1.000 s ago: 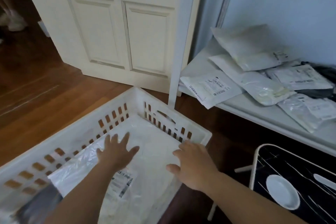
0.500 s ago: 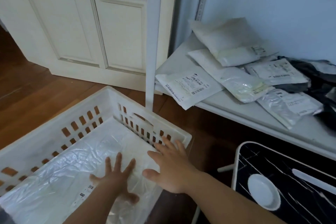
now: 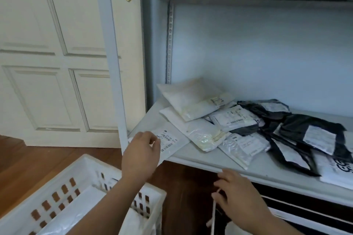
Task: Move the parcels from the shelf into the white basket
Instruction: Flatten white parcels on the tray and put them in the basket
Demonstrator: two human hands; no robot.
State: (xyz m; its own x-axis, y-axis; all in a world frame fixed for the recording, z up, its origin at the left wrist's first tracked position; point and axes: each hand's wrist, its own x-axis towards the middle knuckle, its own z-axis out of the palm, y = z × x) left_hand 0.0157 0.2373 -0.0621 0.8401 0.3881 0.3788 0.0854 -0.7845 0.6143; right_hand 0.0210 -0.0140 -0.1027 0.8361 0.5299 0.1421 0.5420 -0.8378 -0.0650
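The white basket [image 3: 87, 172] stands on the floor at the lower left, with a clear-wrapped parcel [image 3: 133, 220] lying inside. Several white and black parcels lie on the grey shelf [image 3: 198, 159]. A flat white parcel [image 3: 169, 144] with a barcode label overhangs the shelf's front left edge. My left hand [image 3: 140, 155] covers its near corner, thumb and fingers curled onto it. My right hand [image 3: 238, 193] hovers just under the shelf's front edge, fingers relaxed and holding nothing.
A puffy white parcel [image 3: 191, 99] lies at the back left of the shelf, black parcels [image 3: 305, 129] to the right. The shelf's upright post [image 3: 112, 59] rises beside a cream door [image 3: 47, 63]. A white-framed black rack [image 3: 213, 213] stands below the shelf.
Both hands have left the basket and risen towards the shelf. My left hand now reaches the overhanging white parcel; my right hand sits below the shelf edge. The view has tilted up.
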